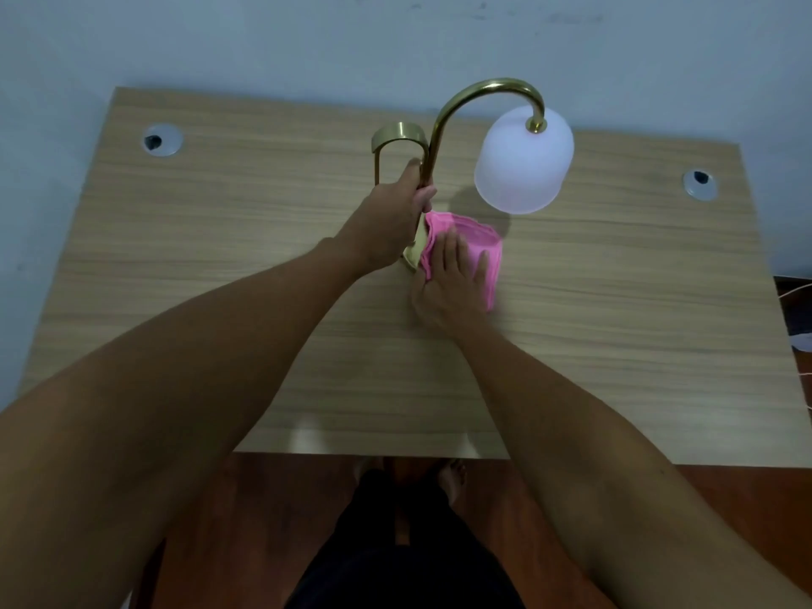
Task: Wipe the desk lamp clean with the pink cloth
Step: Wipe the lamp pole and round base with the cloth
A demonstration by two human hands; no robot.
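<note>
Standing on the wooden surface (219,301), the desk lamp (483,87) is being gripped at its brass stem by the left hand (386,213); the pink cloth (481,243) is being pressed onto its base by the flat, spread right hand (448,283).

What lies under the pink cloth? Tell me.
The pink cloth, pressed flat by the right hand, covers the lamp's brass base; only its left edge shows. The rest underneath is hidden.

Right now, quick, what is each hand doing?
Left hand: closed around the curved brass stem of the desk lamp.
Right hand: open, flat on the folded pink cloth.
</note>
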